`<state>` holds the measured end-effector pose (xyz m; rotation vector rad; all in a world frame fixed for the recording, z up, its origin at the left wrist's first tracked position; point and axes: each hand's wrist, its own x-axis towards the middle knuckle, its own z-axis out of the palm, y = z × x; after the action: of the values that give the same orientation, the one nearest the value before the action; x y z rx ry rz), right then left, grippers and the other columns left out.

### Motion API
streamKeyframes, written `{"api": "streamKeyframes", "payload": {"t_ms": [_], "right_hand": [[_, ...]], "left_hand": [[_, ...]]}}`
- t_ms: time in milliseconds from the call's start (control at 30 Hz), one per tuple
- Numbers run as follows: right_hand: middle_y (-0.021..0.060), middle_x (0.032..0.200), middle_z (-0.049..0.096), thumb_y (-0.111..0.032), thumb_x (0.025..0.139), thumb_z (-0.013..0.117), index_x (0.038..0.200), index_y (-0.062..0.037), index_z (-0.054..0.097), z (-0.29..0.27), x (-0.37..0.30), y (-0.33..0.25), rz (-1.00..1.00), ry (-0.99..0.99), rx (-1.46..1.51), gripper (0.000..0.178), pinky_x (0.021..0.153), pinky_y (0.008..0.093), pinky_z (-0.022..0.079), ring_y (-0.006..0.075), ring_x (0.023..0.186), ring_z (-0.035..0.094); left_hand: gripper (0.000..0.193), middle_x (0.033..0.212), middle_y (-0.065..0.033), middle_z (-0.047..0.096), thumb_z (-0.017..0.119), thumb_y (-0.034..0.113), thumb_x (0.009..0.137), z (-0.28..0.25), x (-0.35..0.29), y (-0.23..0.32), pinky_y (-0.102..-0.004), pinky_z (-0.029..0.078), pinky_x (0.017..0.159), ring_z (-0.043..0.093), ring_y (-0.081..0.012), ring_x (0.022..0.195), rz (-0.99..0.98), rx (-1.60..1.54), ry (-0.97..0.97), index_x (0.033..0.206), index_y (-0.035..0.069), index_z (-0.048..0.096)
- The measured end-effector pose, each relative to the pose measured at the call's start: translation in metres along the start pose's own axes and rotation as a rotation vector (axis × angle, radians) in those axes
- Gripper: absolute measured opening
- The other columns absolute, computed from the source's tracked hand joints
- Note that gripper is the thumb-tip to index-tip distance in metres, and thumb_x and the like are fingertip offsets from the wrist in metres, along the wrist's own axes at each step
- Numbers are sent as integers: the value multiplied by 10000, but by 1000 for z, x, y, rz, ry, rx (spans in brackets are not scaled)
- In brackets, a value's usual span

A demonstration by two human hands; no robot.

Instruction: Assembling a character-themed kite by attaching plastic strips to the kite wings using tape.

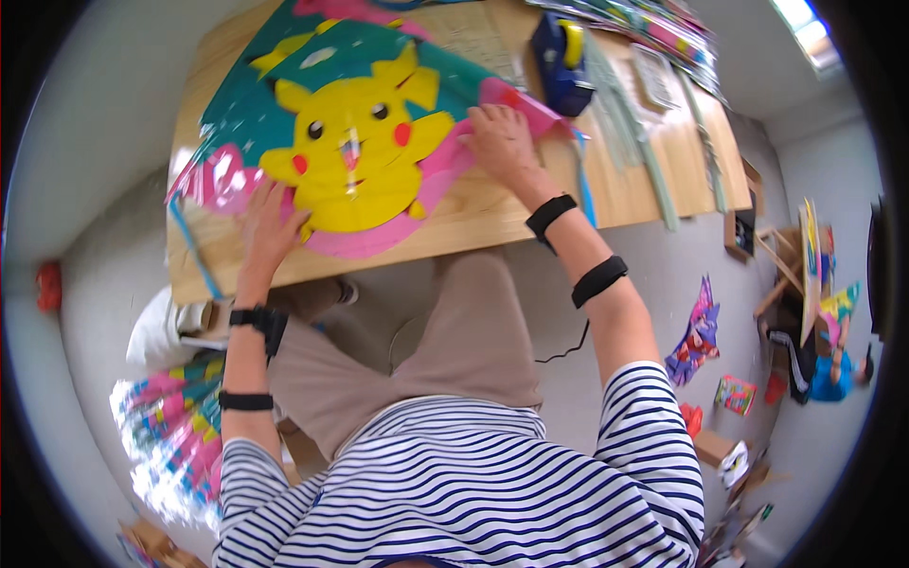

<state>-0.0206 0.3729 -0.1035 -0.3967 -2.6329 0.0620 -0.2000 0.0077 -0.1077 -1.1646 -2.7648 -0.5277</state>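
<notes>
On the wooden table (483, 213), close to its near edge, I have the triangular plastic kite (355, 156) spread out, teal and pink, with a yellow cartoon figure in its middle. My left hand (269, 225) is loose, its fingers extended over the lower left border of the kite. My right hand (504, 142) touches the pink right side; whether it pinches the film, I cannot tell. One blue ribbon (193, 248) hangs near each side corner. Just beyond my right hand stands a blue tape dispenser (562, 80), and to its right lie pale green strips (644, 151).
</notes>
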Motion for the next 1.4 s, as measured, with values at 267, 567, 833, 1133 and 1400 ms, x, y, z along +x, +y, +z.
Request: {"api": "streamKeyframes", "payload": {"t_ms": [267,567,833,1133,1400], "right_hand": [[157,788,618,-156,788,661,766,-43,641,-101,-105,146,574,236,41,118,734,452,481,349,816,603],[177,814,641,-131,825,648,819,-11,669,-111,-189,181,828,187,52,122,735,448,480,355,789,617],[155,1032,603,-120,801,679,1024,-3,604,-91,-90,31,151,135,205,262,845,446,452,339,982,557],[184,1474,387,-385,866,636,1379,14,439,3,-32,-49,3,-243,178,678,1136,555,224,327,1387,328],[182,1477,392,-414,867,632,1365,0,455,18,-11,-57,42,-269,70,671,1111,589,248,330,1392,324]], "left_hand": [[446,1200,-185,593,704,205,800,-13,-46,65,-559,318,1056,515,-375,1161,93,-32,13,1190,20,593],[391,1120,-169,597,709,80,728,-28,-73,161,-495,379,1001,542,-369,1065,332,-158,-72,1095,-11,607],[504,1367,-194,480,683,195,809,-15,-47,111,-544,295,1071,426,-403,1273,121,27,28,1253,-1,546],[635,1484,-169,373,705,320,817,6,-24,90,-605,167,1126,297,-372,1395,-133,14,-151,1352,48,496],[651,1460,-163,403,731,319,771,11,-20,64,-596,183,1116,321,-362,1381,-122,-60,-52,1326,48,523]]}}
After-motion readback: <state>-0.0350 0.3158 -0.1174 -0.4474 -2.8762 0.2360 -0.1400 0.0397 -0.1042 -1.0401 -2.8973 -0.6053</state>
